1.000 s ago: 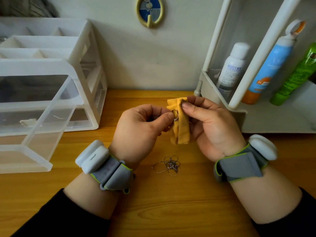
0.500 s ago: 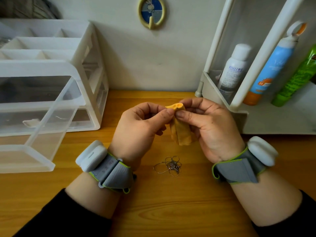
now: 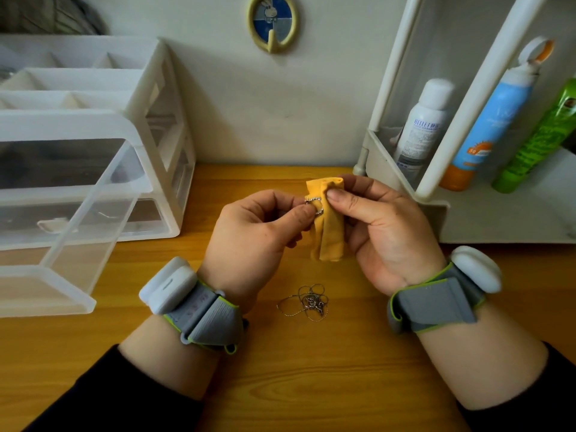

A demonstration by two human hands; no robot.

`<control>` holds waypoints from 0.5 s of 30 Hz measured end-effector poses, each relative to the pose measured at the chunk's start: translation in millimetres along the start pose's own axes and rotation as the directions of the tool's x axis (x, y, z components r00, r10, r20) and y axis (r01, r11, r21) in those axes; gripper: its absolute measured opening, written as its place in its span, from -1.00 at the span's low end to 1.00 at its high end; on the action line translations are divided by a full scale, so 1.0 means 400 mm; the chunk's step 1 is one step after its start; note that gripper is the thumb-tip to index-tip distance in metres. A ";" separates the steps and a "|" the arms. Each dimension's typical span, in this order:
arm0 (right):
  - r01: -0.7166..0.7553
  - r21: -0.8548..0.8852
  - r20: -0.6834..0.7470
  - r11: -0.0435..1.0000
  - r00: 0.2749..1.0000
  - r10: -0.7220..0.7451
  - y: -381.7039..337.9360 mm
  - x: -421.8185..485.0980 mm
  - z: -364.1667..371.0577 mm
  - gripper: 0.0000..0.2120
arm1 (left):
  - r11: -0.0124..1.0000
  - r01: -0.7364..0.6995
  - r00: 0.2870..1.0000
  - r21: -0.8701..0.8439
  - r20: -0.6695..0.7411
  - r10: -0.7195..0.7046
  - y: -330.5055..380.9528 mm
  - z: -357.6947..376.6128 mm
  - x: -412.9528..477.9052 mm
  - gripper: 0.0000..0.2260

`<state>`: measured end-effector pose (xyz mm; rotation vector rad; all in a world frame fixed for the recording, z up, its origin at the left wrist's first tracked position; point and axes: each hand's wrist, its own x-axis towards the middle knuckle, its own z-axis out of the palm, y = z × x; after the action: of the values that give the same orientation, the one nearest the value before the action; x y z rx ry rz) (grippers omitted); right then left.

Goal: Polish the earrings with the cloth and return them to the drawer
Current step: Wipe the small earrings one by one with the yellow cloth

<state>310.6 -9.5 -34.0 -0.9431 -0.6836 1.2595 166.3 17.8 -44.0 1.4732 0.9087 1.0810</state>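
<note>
Left hand [image 3: 258, 235] pinches a tiny silver earring [image 3: 314, 204], mostly hidden by fingertips, against the yellow cloth [image 3: 327, 235] the right hand [image 3: 383, 229] grips, details too small to make out.

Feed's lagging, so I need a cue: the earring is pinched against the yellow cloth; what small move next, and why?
Probably rub the cloth along the earring with the right hand. The left hand pinches the earring near the cloth's top with bare metal showing, so polishing looks unfinished; the open drawer can wait.
</note>
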 end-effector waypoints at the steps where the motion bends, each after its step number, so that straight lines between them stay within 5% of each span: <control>1: -0.007 0.005 0.011 1.000 1.000 0.007 0.001 -0.001 0.000 -0.74 | 1.000 0.003 1.000 -0.023 -0.014 -0.003 0.000 -0.001 0.000 -0.93; 15: 0.117 -0.195 0.019 0.974 0.993 -0.116 0.011 -0.003 -0.005 -0.75 | 1.000 -0.003 1.000 -0.026 -0.030 0.002 0.001 -0.003 0.002 -0.92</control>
<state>309.9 -10.9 -38.7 -1.0440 -0.8686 1.1064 165.4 18.7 -43.4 1.4410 0.9106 1.1150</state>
